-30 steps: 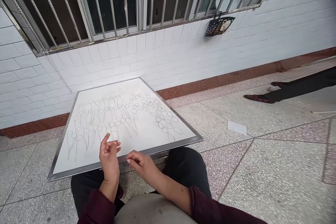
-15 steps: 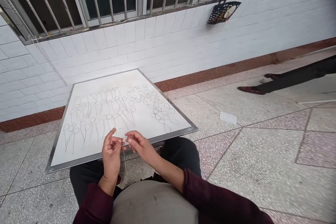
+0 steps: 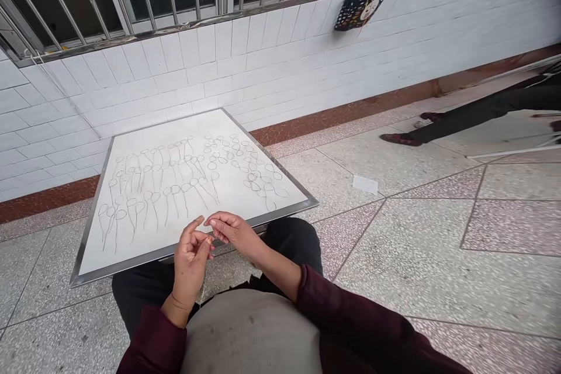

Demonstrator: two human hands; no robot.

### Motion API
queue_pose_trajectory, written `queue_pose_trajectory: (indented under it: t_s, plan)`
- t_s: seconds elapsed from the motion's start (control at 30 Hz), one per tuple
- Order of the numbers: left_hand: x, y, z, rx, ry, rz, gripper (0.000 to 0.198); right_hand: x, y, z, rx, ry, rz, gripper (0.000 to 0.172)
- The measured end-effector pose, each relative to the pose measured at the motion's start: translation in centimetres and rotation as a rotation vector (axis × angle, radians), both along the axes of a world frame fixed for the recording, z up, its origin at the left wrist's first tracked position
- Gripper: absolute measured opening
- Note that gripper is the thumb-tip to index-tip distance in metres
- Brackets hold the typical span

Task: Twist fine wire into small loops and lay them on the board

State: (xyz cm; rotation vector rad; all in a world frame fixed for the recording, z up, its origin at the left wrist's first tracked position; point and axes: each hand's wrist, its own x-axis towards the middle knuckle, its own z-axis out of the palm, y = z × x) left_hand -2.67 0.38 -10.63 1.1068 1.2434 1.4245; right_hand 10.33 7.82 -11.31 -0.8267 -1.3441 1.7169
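My left hand (image 3: 191, 254) is closed in a pinch on a thin wire (image 3: 203, 286), whose pale end hangs down toward my lap. Right beside it, my right hand (image 3: 231, 230) has thumb and forefinger pressed together; whatever lies between them is too fine to make out. Both hands are over the near edge of a white board (image 3: 149, 245) with a metal frame. On the board lie several thin wire loops with long tails (image 3: 121, 215), in rough rows on the left. More wire loops (image 3: 266, 178) lie scattered on the right.
A tiled wall (image 3: 170, 93) with a barred window stands behind the board. A dark patterned basket (image 3: 359, 10) hangs from the bars. Another person's leg (image 3: 464, 117) reaches in from the right. A white paper piece (image 3: 365, 184) lies on the speckled floor.
My view has shifted slightly, so the board appears a little further left and higher. My hands stay close together, with the right fingers now nearer the left fingertips. More of the other person shows.
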Motion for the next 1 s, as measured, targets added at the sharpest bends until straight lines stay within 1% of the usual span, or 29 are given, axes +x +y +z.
queue_pose_trajectory:
  t_s: [0.13,0.27,0.43,0.63,0.77,0.87,1.0]
  plan:
    - [0.2,-0.1,0.1,-0.017,-0.041,0.010,0.052,0.0,-0.1,0.5,0.004,-0.022,-0.026,0.029]
    - [0.2,-0.2,0.0,0.000,-0.058,0.037,0.051,-0.2,-0.5,0.6,-0.002,-0.022,-0.010,0.031]
    - [0.2,-0.2,-0.1,-0.010,-0.064,0.005,0.053,-0.4,-0.7,0.8,-0.017,0.003,-0.017,0.030]
    - [-0.1,-1.0,-0.5,-0.095,-0.065,-0.046,0.052,0.2,0.6,1.0,-0.028,0.018,-0.044,0.026]
    - [-0.5,-1.6,-0.7,-0.152,-0.083,-0.057,0.058,0.7,1.9,1.0,-0.018,-0.002,-0.048,0.028]
    - [-0.5,-1.8,-0.7,-0.211,-0.105,-0.047,0.062,0.7,2.5,1.0,-0.026,-0.007,-0.039,0.029]
    - [0.0,-1.5,-1.0,-0.201,-0.124,0.015,0.061,0.3,2.0,0.9,-0.074,0.028,0.002,0.032]
